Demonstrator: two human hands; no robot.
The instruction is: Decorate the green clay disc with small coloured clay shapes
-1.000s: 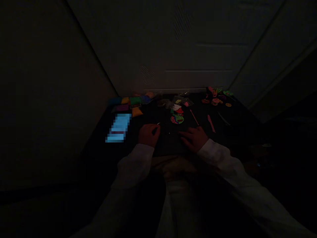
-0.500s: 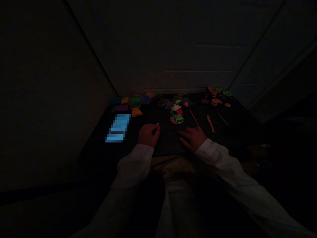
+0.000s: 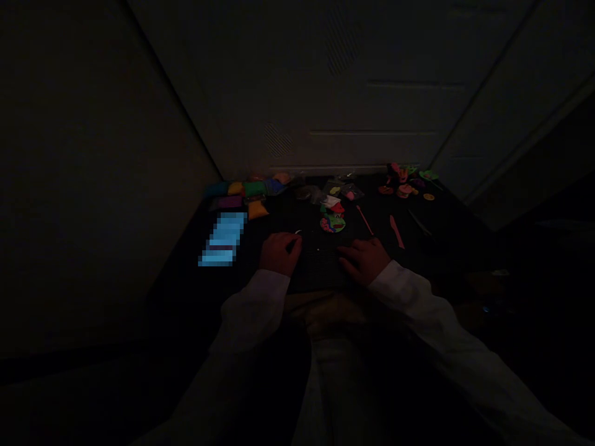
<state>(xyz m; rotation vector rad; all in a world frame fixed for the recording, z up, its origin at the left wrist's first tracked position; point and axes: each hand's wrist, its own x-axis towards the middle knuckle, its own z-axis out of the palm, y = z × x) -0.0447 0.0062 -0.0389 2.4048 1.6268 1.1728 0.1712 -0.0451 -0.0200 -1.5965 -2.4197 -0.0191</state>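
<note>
In the dim light my left hand (image 3: 279,254) rests on the dark table, its thumb and index finger pinched together. A thin, curved white piece of clay (image 3: 298,232) pokes out from those fingertips. To the right, my right hand (image 3: 367,259) lies low over the tabletop with fingers stretched out, holding nothing visible. A tiny white bit (image 3: 318,249) lies between the hands, left of the right fingertips. Just beyond it stands a small colourful clay figure (image 3: 333,219) with a red and white top and a green, patterned round front.
Coloured clay packs (image 3: 253,189) line the back left, behind a glowing, blurred-out screen (image 3: 222,240). Clear packets (image 3: 344,190) lie at the back middle. A pink stick (image 3: 365,220), a pink modelling knife (image 3: 396,231) and several finished clay pieces (image 3: 402,183) are on the right.
My right hand has shifted very slightly to the right. The left hand keeps its pinch on the white piece. The view has moved a little.
</note>
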